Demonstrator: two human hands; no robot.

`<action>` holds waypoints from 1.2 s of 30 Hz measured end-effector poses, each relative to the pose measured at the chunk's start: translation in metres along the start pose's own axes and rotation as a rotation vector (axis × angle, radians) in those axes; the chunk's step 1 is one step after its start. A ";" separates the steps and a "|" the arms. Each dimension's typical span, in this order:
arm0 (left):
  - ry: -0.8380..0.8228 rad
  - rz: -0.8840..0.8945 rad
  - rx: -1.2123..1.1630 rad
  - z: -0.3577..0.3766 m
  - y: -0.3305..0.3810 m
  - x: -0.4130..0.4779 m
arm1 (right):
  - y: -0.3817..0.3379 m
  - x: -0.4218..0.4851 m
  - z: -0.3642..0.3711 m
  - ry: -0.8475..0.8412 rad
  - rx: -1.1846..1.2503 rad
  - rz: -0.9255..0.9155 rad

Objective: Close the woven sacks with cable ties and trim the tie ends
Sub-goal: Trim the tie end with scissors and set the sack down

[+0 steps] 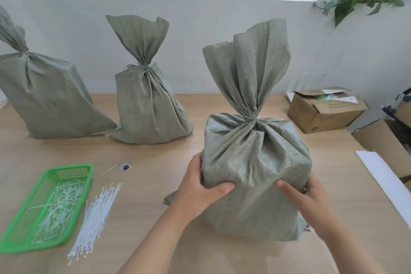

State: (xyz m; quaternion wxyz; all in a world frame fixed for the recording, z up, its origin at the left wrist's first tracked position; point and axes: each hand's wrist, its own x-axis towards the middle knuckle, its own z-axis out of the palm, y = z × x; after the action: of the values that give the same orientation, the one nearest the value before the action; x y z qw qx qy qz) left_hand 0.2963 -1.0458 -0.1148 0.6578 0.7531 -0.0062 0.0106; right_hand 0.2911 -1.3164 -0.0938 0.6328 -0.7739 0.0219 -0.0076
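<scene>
Pale wooden table (155,151) across the whole lower view. Upright on its near right part, the near sack (255,162), grey-green and woven, neck cinched tight and the loose top fanned out above. Further back on the left, standing apart from each other, a far-left sack (51,100) and a middle sack (146,107), both cinched at the neck the same way. Beyond the table's right edge, an open cardboard box (322,115). On the near left of the table, a green basket (71,170) holding trimmed tie ends (57,204). Clasping the near sack from either side, left hand (204,187) and right hand (304,198), each with the thumb pressed flat across the front cloth and the fingers curled round the flank, partly hidden. Just beside the basket, a bundle of white cable ties (95,213) lying loose. Behind it, a small round metal grommet (125,166) in the tabletop.
</scene>
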 end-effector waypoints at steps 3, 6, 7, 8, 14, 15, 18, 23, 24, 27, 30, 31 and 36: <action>-0.011 -0.004 -0.007 0.018 -0.001 0.030 | 0.000 0.034 -0.017 0.007 -0.037 -0.015; -0.009 -0.010 -0.012 0.037 0.002 0.066 | 0.000 0.078 -0.033 -0.003 -0.053 -0.041; -0.009 -0.017 -0.017 0.043 0.004 0.079 | 0.000 0.095 -0.039 -0.006 -0.063 -0.051; -0.010 -0.025 -0.021 0.049 0.006 0.093 | -0.001 0.111 -0.044 -0.013 -0.070 -0.063; 0.000 -0.038 0.014 0.075 0.007 0.188 | 0.001 0.216 -0.064 -0.046 -0.119 -0.154; 0.002 -0.034 0.024 0.078 0.006 0.204 | 0.003 0.235 -0.066 -0.044 -0.131 -0.164; 0.001 -0.027 0.045 0.083 0.005 0.252 | 0.015 0.286 -0.069 -0.043 -0.147 -0.198; 0.014 -0.008 0.105 0.086 -0.005 0.319 | 0.037 0.358 -0.064 -0.043 -0.114 -0.229; 0.013 -0.008 0.108 0.087 -0.009 0.330 | 0.042 0.371 -0.063 -0.050 -0.116 -0.230; 0.027 -0.001 0.092 0.090 -0.021 0.356 | 0.054 0.403 -0.060 -0.074 -0.107 -0.224; 0.054 0.009 0.087 0.092 -0.037 0.372 | 0.064 0.422 -0.057 -0.091 -0.127 -0.233; 0.066 0.015 0.093 0.094 -0.042 0.375 | 0.068 0.426 -0.056 -0.090 -0.127 -0.235; 0.111 0.045 0.103 0.102 -0.055 0.383 | 0.080 0.434 -0.055 -0.083 -0.130 -0.223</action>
State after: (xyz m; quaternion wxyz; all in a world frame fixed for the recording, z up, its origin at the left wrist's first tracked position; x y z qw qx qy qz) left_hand 0.6811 -1.1374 -0.1740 0.6171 0.7838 0.0137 0.0673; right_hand 0.7210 -1.4050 -0.1682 0.5771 -0.8105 -0.0900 -0.0445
